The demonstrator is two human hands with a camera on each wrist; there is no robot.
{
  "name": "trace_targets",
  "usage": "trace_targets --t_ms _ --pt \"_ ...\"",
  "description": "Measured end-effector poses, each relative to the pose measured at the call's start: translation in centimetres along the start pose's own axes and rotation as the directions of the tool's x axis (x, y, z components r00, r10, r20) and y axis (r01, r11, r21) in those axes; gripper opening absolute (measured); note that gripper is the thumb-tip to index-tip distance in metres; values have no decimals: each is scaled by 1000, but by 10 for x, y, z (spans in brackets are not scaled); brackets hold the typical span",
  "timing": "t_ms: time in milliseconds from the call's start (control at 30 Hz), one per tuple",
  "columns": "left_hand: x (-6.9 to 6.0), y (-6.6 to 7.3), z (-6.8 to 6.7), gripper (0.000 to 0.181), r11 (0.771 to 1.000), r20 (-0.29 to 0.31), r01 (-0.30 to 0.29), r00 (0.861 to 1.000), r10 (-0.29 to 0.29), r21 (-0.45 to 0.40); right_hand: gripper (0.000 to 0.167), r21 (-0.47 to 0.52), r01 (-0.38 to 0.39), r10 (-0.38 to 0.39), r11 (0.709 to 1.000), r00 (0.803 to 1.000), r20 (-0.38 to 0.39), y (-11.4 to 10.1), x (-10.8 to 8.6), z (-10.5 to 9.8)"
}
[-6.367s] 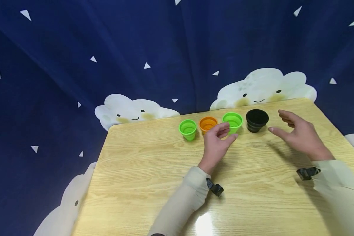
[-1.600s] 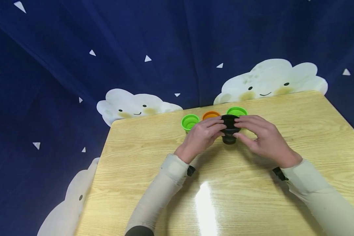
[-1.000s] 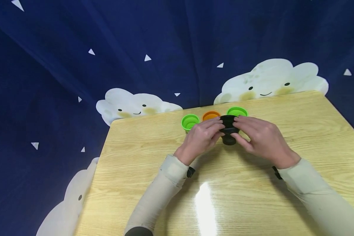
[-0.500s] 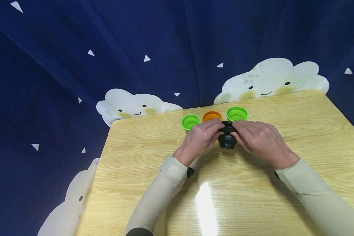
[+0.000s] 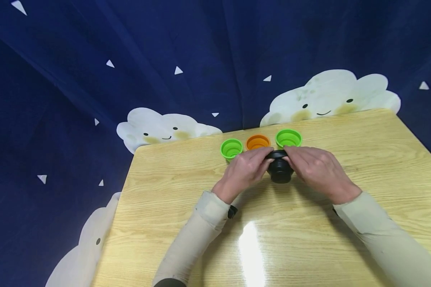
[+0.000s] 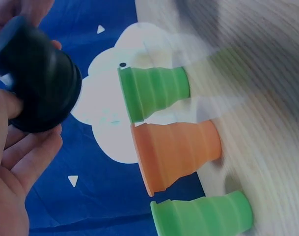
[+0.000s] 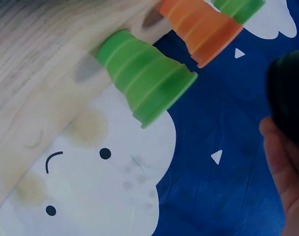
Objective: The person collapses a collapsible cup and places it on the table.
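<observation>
A black collapsible cup [image 5: 280, 172] is held between both hands in front of the row of cups. It tips so that its base faces the person and its mouth points away. My left hand [image 5: 242, 169] pinches the rim from the left; my right hand [image 5: 317, 171] grips it from the right. In the left wrist view the black cup [image 6: 46, 81] hangs in the fingers above the table; the right wrist view shows only a dark edge of it. Behind stand a green cup [image 5: 231, 148], an orange cup [image 5: 258, 141] and a second green cup [image 5: 289, 138], all upright.
The three cups line the back edge of a light wooden table [image 5: 172, 207]. A dark blue curtain [image 5: 186, 36] with white clouds and triangles hangs right behind that edge. Glare shows on the tabletop near the front.
The black cup, first standing at the row's right end, has come left and forward in both hands. In the last second its base has swung up toward the person. The other cups stay put.
</observation>
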State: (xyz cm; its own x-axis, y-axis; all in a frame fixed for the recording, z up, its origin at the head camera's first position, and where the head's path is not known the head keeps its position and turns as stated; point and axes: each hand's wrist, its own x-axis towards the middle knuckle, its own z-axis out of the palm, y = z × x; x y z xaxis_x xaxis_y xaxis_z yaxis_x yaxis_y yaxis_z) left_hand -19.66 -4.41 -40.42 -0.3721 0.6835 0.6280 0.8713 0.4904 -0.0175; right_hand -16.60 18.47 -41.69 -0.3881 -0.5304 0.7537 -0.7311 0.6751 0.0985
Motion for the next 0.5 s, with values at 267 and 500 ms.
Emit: trace_targets --t_ms 267,500 --pt "0 3 3 31 1000 -61 18 998 -18 -3 36 6 -7 7 1000 996 -86 0 0 9" --pt "2 0 3 17 934 -103 65 989 -108 -352 40 169 -186 194 968 980 -33 -3 0 8"
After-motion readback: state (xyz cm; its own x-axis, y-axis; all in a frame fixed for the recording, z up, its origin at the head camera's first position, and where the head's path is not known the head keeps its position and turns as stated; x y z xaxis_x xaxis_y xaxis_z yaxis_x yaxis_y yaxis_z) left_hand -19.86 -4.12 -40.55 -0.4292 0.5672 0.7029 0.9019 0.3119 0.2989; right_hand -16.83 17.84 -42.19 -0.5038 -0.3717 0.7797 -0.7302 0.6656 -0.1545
